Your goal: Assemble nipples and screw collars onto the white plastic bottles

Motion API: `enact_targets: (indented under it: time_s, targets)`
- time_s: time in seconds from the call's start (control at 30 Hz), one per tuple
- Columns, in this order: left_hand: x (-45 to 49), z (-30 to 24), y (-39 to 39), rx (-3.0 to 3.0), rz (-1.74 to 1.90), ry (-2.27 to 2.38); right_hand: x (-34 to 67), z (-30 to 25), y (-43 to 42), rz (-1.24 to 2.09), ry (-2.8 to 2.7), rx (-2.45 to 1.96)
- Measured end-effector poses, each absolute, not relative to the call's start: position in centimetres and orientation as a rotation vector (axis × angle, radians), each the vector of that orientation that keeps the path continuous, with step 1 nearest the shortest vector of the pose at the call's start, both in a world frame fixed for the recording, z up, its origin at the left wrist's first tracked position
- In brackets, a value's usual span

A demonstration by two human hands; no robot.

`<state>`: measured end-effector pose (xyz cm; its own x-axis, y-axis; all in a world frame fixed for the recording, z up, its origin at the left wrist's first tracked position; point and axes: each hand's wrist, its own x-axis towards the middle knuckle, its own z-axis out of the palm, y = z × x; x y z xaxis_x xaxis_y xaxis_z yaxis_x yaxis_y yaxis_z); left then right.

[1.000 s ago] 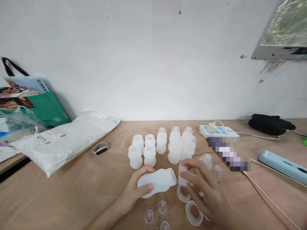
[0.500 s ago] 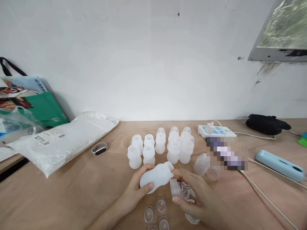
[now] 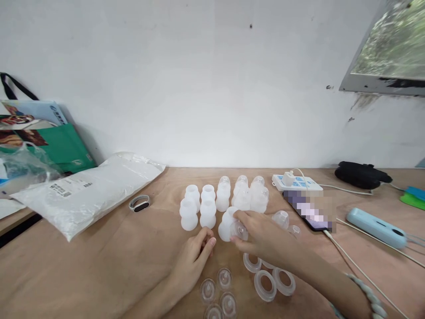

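Observation:
My right hand (image 3: 262, 237) grips a white plastic bottle (image 3: 227, 225) by its clear top, and the bottle stands on the wooden table (image 3: 116, 261) beside the group. My left hand (image 3: 194, 259) rests just left of it, fingers loosely curled, holding nothing. Several more white bottles (image 3: 207, 206) stand in rows behind, some with clear domed caps (image 3: 242, 181). Clear teats (image 3: 217, 288) lie near my left wrist. White screw rings (image 3: 265, 283) lie under my right forearm. Two clear caps (image 3: 285, 221) lie to the right.
A white plastic bag (image 3: 89, 190) and a green tote (image 3: 63, 153) sit at the left. A wristband (image 3: 139, 204) lies near the bag. A power strip (image 3: 295, 181), a phone on a cable (image 3: 308, 208), a pale blue device (image 3: 375, 226) and a black pouch (image 3: 358, 175) lie at the right.
The bottle, held lying on its side in my left hand, now stands upright by the rows. My left hand has let go; my right hand moved forward onto the bottle's top.

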<state>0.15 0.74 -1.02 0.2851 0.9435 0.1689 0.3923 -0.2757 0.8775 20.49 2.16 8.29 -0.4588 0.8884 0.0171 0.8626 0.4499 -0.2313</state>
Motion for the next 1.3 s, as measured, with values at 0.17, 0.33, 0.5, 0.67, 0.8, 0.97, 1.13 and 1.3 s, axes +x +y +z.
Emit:
enact_targets:
  time_s: [0.17, 0.33, 0.5, 0.67, 0.8, 0.97, 1.13, 1.3]
  targets:
    - [0.1, -0.9, 0.6, 1.829, 0.941, 1.224, 18.4, 8.5, 4.4, 0.198, -2.572, -1.538]
    - [0.1, -1.0, 0.8, 1.831, 0.948, 1.217, 18.1, 8.9, 5.0, 0.175, -2.533, -1.518]
    - [0.0, -1.3, 0.7, 1.829, 0.971, 1.163, 19.4, 8.1, 3.2, 0.246, -2.429, -1.435]
    - [0.5, -1.0, 0.4, 1.598, 1.073, 1.0, 21.3, 5.0, 0.9, 0.292, -2.247, -1.084]
    - [1.3, -0.2, 0.1, 1.357, 1.087, 0.856, 21.8, 2.3, -0.2, 0.192, -2.176, -0.84]
    - [2.2, -0.1, -0.3, 1.18, 1.021, 0.771, 21.6, 0.4, -0.7, 0.04, -2.108, -0.736]
    - [2.5, 0.1, -0.9, 0.895, 0.9, 0.772, 21.4, 0.9, -1.4, -0.034, -2.167, -0.724]
    - [2.4, 0.8, -1.1, 0.779, 0.823, 0.8, 21.3, 1.5, -2.1, 0.109, -2.226, -0.808]
